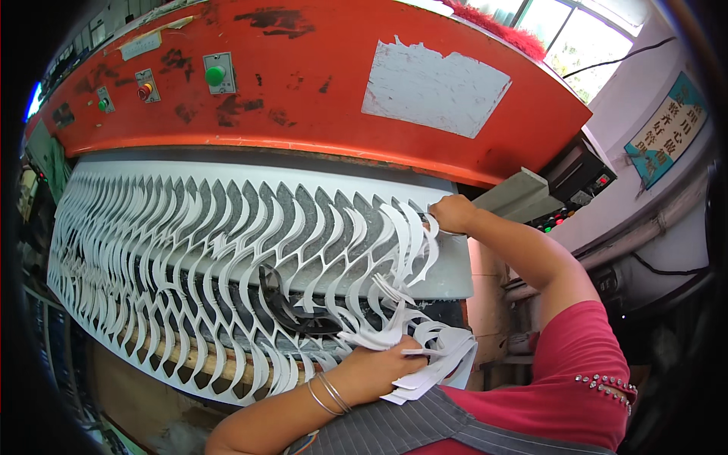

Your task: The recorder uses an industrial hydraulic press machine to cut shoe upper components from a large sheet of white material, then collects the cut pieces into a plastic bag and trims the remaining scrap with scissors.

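Note:
A stack of white die-cut sheets (425, 191), cut into a lattice of curved leaf-shaped gaps, spreads over the bed of a red press. My left hand (379, 370), with two thin bangles at its wrist, is closed around a bunch of loose white strips (447, 360) near my apron. At the sheet's right end, my right hand (453, 214) has its fingers closed on white curved strips (406, 231); its fingertips are partly hidden. A black curved cutting die (292, 307) lies on the lattice, just beyond my left hand.
Across the back runs the red press beam (318, 83), with a green button (215, 75) and a red knob (145, 92). A grey metal block (516, 196) and a black control box (580, 171) stand beyond my right hand. Pipes (629, 243) line the right wall.

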`<state>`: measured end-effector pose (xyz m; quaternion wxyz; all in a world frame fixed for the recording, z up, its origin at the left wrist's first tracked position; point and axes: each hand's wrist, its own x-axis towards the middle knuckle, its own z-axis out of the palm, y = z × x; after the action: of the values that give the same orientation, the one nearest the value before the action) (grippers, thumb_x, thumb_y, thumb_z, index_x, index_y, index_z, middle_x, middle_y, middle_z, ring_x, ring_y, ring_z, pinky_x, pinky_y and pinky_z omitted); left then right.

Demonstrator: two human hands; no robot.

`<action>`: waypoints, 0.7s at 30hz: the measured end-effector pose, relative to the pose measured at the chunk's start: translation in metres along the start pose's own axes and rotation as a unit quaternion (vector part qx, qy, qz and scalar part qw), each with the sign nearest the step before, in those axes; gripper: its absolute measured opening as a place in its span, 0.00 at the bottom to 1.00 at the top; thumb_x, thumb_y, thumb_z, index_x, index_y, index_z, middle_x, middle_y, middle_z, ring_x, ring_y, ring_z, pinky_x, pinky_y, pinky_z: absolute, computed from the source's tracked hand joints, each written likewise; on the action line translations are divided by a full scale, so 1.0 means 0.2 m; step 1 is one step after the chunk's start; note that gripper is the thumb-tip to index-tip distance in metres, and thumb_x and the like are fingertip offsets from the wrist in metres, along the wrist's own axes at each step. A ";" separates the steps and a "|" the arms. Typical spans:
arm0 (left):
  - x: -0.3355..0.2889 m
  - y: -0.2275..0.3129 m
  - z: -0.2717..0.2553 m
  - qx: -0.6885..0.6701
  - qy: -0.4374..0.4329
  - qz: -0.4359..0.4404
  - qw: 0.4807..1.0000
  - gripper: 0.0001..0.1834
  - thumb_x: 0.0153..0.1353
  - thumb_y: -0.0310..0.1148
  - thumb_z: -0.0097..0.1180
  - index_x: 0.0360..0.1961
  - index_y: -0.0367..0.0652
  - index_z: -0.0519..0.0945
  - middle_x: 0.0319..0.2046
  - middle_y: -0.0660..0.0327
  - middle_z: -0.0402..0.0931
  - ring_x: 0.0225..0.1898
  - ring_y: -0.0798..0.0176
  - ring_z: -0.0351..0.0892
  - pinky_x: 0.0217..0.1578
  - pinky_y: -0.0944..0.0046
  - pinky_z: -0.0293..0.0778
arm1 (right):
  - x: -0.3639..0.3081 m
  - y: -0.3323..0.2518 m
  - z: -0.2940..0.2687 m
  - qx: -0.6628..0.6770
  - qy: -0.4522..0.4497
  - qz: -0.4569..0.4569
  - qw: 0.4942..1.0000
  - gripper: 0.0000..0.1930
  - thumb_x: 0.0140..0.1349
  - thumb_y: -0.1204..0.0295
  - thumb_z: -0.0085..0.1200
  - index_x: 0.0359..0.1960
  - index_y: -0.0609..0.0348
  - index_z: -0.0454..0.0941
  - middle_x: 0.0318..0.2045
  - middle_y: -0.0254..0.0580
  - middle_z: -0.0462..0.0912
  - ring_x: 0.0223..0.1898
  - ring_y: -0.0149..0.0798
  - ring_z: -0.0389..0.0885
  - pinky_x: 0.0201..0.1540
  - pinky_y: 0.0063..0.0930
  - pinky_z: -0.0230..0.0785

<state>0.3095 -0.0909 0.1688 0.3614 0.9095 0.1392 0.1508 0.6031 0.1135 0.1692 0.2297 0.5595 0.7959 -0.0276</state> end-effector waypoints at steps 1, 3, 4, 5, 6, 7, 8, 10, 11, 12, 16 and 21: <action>-0.01 0.01 0.01 0.001 0.000 -0.002 1.000 0.22 0.53 0.27 0.51 0.52 0.51 0.72 0.51 0.59 0.69 0.44 0.54 0.78 0.41 0.57 0.77 | -0.02 0.01 -0.03 0.001 0.001 -0.002 1.000 0.23 0.57 0.48 0.46 0.34 0.56 0.81 0.33 0.52 0.83 0.38 0.53 0.81 0.41 0.46 0.72; -0.01 0.08 -0.03 -0.050 0.129 -0.068 0.988 0.28 0.53 0.27 0.52 0.58 0.54 0.69 0.59 0.54 0.64 0.51 0.50 0.74 0.46 0.58 0.75 | -0.08 0.06 -0.06 0.003 0.042 -0.026 0.999 0.21 0.58 0.52 0.46 0.35 0.57 0.80 0.32 0.52 0.83 0.37 0.53 0.82 0.40 0.46 0.72; -0.04 0.10 -0.07 -0.049 0.129 -0.070 0.988 0.28 0.53 0.27 0.52 0.58 0.54 0.69 0.59 0.54 0.64 0.51 0.50 0.74 0.46 0.58 0.75 | -0.08 0.07 -0.07 0.004 0.044 -0.028 0.999 0.21 0.58 0.52 0.46 0.35 0.57 0.80 0.32 0.52 0.83 0.37 0.53 0.82 0.40 0.46 0.72; -0.06 0.11 -0.16 -0.017 0.014 -0.096 0.995 0.30 0.53 0.27 0.53 0.60 0.54 0.68 0.62 0.51 0.61 0.54 0.48 0.71 0.49 0.57 0.73 | -0.09 0.09 -0.07 0.001 0.053 0.002 0.999 0.20 0.58 0.53 0.46 0.37 0.57 0.80 0.33 0.52 0.83 0.38 0.53 0.81 0.40 0.46 0.72; -0.09 0.11 -0.22 0.016 -0.101 -0.123 0.987 0.31 0.53 0.27 0.54 0.61 0.53 0.67 0.64 0.48 0.58 0.58 0.45 0.68 0.52 0.56 0.70 | -0.08 0.10 -0.07 -0.001 0.062 0.031 0.998 0.20 0.58 0.54 0.46 0.38 0.57 0.79 0.33 0.51 0.83 0.38 0.53 0.81 0.40 0.45 0.72; -0.14 0.10 -0.24 0.031 -0.061 -0.094 0.993 0.30 0.53 0.29 0.56 0.60 0.51 0.69 0.62 0.44 0.61 0.60 0.43 0.65 0.55 0.53 0.66 | -0.08 0.11 -0.06 0.022 0.084 0.017 0.996 0.20 0.58 0.53 0.46 0.41 0.56 0.78 0.37 0.50 0.83 0.40 0.52 0.81 0.40 0.45 0.72; -0.19 0.05 -0.23 0.030 -0.009 -0.080 0.996 0.29 0.52 0.32 0.60 0.58 0.49 0.71 0.60 0.48 0.65 0.61 0.45 0.65 0.57 0.51 0.64 | -0.07 0.10 -0.06 0.022 0.087 0.015 0.996 0.20 0.58 0.53 0.46 0.41 0.56 0.78 0.37 0.50 0.83 0.40 0.52 0.81 0.40 0.45 0.72; -0.28 0.00 -0.28 0.084 0.069 -0.100 0.989 0.30 0.45 0.30 0.65 0.54 0.49 0.75 0.57 0.49 0.69 0.58 0.46 0.68 0.56 0.54 0.66 | -0.05 0.08 -0.07 0.014 0.056 -0.046 0.997 0.20 0.57 0.52 0.47 0.41 0.55 0.77 0.39 0.48 0.82 0.41 0.52 0.81 0.40 0.44 0.72; -0.32 -0.02 -0.31 0.121 0.093 -0.152 0.977 0.31 0.44 0.31 0.67 0.54 0.49 0.75 0.57 0.50 0.68 0.60 0.46 0.66 0.57 0.54 0.64 | -0.05 0.04 -0.12 0.026 0.045 -0.084 0.995 0.23 0.54 0.49 0.50 0.42 0.52 0.77 0.39 0.47 0.82 0.40 0.52 0.81 0.39 0.43 0.73; -0.35 -0.03 -0.34 0.156 0.115 -0.203 0.960 0.32 0.43 0.31 0.68 0.54 0.49 0.75 0.57 0.52 0.68 0.61 0.46 0.64 0.59 0.53 0.62 | -0.02 0.01 -0.13 0.027 0.047 -0.086 0.995 0.23 0.54 0.49 0.50 0.42 0.52 0.77 0.39 0.47 0.82 0.40 0.52 0.81 0.39 0.43 0.73; -0.46 -0.15 -0.42 0.286 0.092 -0.309 0.902 0.37 0.41 0.29 0.68 0.58 0.52 0.71 0.65 0.57 0.58 0.68 0.49 0.52 0.62 0.45 0.53 | 0.09 -0.15 -0.19 -0.010 0.009 -0.096 0.995 0.27 0.46 0.43 0.57 0.40 0.50 0.79 0.38 0.45 0.83 0.40 0.49 0.81 0.37 0.42 0.73; -0.54 -0.29 -0.36 0.400 0.081 -0.271 0.872 0.22 0.50 0.29 0.56 0.50 0.52 0.76 0.63 0.59 0.62 0.67 0.53 0.54 0.63 0.44 0.51 | 0.19 -0.26 -0.17 0.048 -0.028 -0.066 0.996 0.28 0.45 0.38 0.57 0.33 0.51 0.83 0.31 0.44 0.84 0.34 0.48 0.82 0.34 0.38 0.73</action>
<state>0.1756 -0.0448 0.1603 -0.0188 0.8875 0.4575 0.0520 0.5348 0.1368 0.1735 0.2225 0.5150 0.8221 -0.0972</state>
